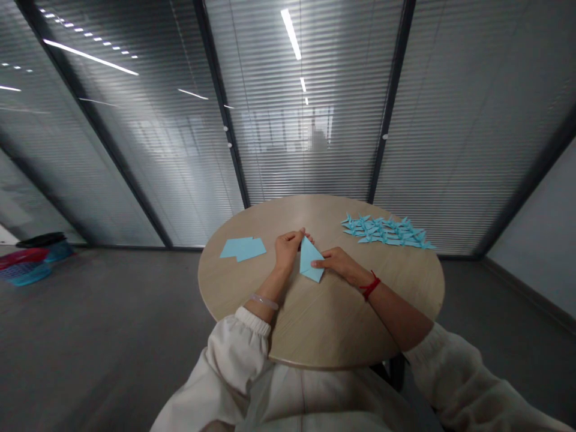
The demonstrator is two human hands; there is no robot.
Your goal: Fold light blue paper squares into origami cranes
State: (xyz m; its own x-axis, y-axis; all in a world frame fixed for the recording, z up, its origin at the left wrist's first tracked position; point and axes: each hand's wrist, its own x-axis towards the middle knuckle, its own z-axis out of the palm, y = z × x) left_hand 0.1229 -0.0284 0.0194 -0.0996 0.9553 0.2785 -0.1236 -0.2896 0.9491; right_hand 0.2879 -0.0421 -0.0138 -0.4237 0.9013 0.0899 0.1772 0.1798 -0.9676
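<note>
A light-blue folded sheet of origami paper [310,259], kite-shaped with its narrow point away from me, is held between my two hands just above the table. My left hand [288,247] is closed at the paper's upper left, by the narrow tip, its fingertips partly hidden. From the right, my right hand [338,264] pinches the paper's right side, thumb on top and the other fingers behind. Flat light-blue paper sheets [243,248] lie overlapping to the left of my left hand. Several folded blue paper cranes [387,231] stand in rows at the back right.
The round wooden table [333,330] sits directly before me. Behind it rises a glass partition with blinds [306,168]. Plastic baskets [27,267], red and blue, stand on the floor at far left. A white wall [540,240] closes off the right.
</note>
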